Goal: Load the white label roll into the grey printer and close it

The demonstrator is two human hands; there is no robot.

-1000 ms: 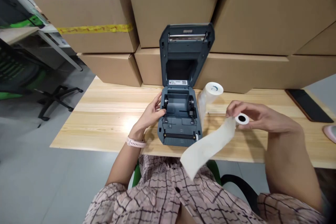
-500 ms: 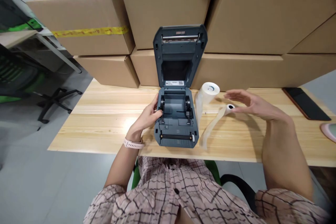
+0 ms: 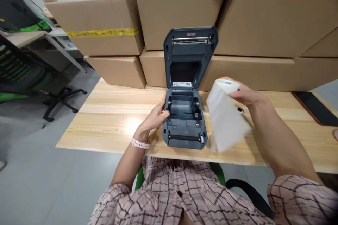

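Note:
A dark grey printer [image 3: 184, 121] stands on the wooden table with its lid [image 3: 190, 56] raised, its inner bay showing no roll. My left hand [image 3: 155, 116] grips the printer's left side, thumb over the edge. To the right of the printer, my right hand [image 3: 244, 93] is closed round a white paper roll [image 3: 224, 86]; a wide, slightly blurred strip hangs from it toward the front. A small roll with a dark core [image 3: 240, 109] lies on the table just below my right hand, partly covered by the hanging strip.
Cardboard boxes [image 3: 102, 17] are stacked along the back of the wooden table [image 3: 105, 112]. A phone [image 3: 315, 108] lies at the far right, near a pinkish object at the frame's edge. An office chair [image 3: 23, 66] stands at left.
My right hand has moved left from beside the small roll and taken hold of the larger roll, now lifted with its strip hanging. The view has shifted slightly; my left hand stays on the printer.

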